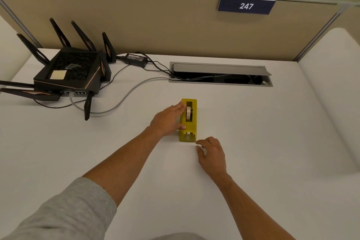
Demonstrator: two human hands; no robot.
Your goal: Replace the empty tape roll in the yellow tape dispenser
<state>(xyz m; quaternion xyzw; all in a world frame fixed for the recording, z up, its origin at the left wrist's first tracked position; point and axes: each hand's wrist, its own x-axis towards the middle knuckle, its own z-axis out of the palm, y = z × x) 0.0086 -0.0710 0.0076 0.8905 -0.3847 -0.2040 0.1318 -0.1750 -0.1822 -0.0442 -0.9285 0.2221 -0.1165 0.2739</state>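
Note:
A yellow tape dispenser stands on the white desk, its cutter end toward me. A pale tape roll sits in its slot. My left hand rests flat against the dispenser's left side, fingers stretched along it and the thumb touching near the cutter end. My right hand hovers just below and right of the cutter end, fingers loosely curled and holding nothing, its fingertips close to the dispenser's corner.
A black router with several antennas sits at the back left, with a power brick and cables trailing to an open cable hatch in the desk. A beige partition with a "247" sign stands behind.

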